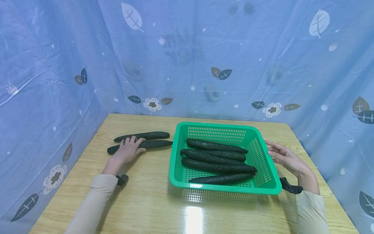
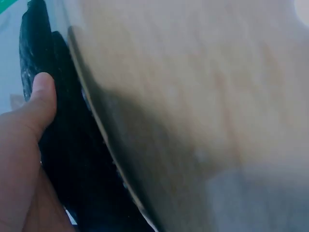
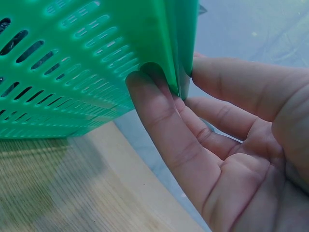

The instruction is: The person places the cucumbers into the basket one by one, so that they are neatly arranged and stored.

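Note:
Two long dark green cucumbers lie on the table to the left of the basket. My left hand (image 1: 126,152) grips the nearer cucumber (image 1: 157,143), its fingers reaching over the top. The left wrist view shows the thumb (image 2: 44,94) pressed along that dark cucumber's side. Just beyond it lies the farther cucumber (image 1: 155,135), close to my fingertips. On the right, my right hand (image 1: 287,159) holds the side rim of a green plastic basket (image 1: 222,189). In the right wrist view, fingers (image 3: 166,128) bend around the rim's lower edge, against the slotted wall.
Inside the basket several more cucumbers (image 1: 216,166) lie roughly side by side. The wooden table (image 1: 146,201) carries everything, with a bright reflection in front of the basket. Blue patterned curtains (image 1: 187,58) hang behind the table and along both sides.

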`<state>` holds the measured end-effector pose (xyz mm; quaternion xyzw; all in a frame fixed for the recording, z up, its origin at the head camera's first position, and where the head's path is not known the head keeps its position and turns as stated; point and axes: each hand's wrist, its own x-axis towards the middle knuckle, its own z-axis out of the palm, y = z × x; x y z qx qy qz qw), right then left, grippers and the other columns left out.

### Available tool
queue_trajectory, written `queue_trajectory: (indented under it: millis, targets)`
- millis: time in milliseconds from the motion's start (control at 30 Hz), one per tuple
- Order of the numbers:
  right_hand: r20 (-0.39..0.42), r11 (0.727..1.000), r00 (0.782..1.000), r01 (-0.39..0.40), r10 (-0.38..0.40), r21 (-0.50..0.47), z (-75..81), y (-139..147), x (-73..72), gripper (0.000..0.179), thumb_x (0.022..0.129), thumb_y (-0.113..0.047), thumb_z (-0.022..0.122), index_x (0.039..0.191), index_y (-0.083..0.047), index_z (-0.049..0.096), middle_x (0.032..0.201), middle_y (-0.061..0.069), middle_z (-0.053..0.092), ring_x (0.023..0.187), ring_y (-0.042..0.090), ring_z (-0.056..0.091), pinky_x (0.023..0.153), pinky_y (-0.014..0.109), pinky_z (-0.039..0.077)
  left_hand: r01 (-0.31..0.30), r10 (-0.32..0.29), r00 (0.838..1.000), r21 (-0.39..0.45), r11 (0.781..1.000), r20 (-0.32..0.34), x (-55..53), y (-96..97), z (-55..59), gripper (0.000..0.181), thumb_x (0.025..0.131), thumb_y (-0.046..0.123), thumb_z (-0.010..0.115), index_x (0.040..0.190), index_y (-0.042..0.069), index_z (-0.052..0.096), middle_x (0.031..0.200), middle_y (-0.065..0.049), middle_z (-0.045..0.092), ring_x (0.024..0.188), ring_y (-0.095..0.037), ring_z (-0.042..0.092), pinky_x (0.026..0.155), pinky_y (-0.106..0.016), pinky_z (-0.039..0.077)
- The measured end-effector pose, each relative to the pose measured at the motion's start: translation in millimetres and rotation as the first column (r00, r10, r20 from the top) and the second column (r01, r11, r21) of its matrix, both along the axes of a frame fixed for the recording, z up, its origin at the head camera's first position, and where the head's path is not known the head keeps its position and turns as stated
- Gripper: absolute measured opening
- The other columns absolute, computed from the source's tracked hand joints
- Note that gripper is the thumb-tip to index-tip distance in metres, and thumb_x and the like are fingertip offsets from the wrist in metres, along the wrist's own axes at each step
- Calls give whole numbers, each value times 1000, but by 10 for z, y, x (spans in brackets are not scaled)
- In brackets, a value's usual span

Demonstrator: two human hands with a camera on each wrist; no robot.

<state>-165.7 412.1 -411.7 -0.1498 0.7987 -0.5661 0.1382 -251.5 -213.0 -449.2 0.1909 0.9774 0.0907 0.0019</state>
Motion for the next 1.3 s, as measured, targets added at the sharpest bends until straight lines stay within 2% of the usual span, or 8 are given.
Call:
queue_trajectory:
  millis: [167, 333, 467, 667, 933, 1100, 1300]
  targets:
    - [-2, 1000, 1000, 0, 0, -4, 7, -6, 1, 55, 101, -10, 37, 148, -1, 10, 128, -21, 41, 112, -10, 47, 85, 12, 42, 15, -15, 999, 4, 1000, 42, 6, -5, 119, 50, 96, 42, 46, 139, 18, 38, 126, -21, 39, 118, -43, 35, 95, -65, 26]
    - [-7, 1000, 1000, -11, 11, -25, 2, -8, -4, 54, 101, -9, 36, 148, 0, 10, 129, -21, 41, 113, -8, 48, 86, 13, 43, 23, -24, 997, 8, 1000, 68, -7, -14, 238, 54, 96, 44, 43, 142, 17, 35, 136, -23, 34, 126, -44, 28, 96, -66, 23]
    - [-9, 999, 1000, -9, 8, -32, 4, -6, -4, 54, 101, -8, 36, 147, 0, 10, 128, -19, 43, 112, -8, 49, 86, 13, 43, 29, -31, 996, 24, 999, 80, -13, -13, 343, 55, 96, 45, 42, 143, 18, 33, 134, -20, 35, 126, -41, 28, 97, -66, 21]
    - [-10, 998, 1000, -10, 10, -58, 16, -13, 6, 54, 100, -6, 37, 147, 1, 11, 128, -18, 44, 111, -7, 50, 86, 12, 43, 52, -54, 997, 38, 998, 56, -1, 25, 512, 52, 97, 46, 40, 142, 20, 34, 126, -15, 39, 121, -36, 33, 97, -64, 23]
    - [-10, 999, 1000, 28, -28, -28, 43, -36, 33, 54, 100, -6, 39, 147, 0, 15, 124, -15, 46, 107, -6, 52, 85, 13, 45, 82, -82, 996, -19, 996, 22, 0, 77, 684, 51, 97, 45, 40, 140, 18, 36, 118, -14, 42, 112, -34, 39, 92, -62, 28]
    - [-2, 999, 999, 44, -44, -2, 54, -36, 32, 55, 100, -10, 41, 147, 0, 15, 125, -17, 44, 107, -8, 51, 85, 13, 45, 71, -69, 997, -41, 997, 36, 7, 53, 785, 52, 97, 46, 40, 140, 16, 35, 119, -16, 42, 113, -36, 39, 92, -63, 28]
    - [12, 999, 999, 51, -52, 7, 65, -17, 25, 57, 99, -12, 43, 147, -1, 14, 126, -21, 43, 108, -9, 50, 85, 12, 44, 23, -19, 997, -57, 998, 79, -23, 29, 942, 55, 97, 46, 39, 143, 16, 30, 129, -21, 37, 122, -41, 31, 96, -66, 23]
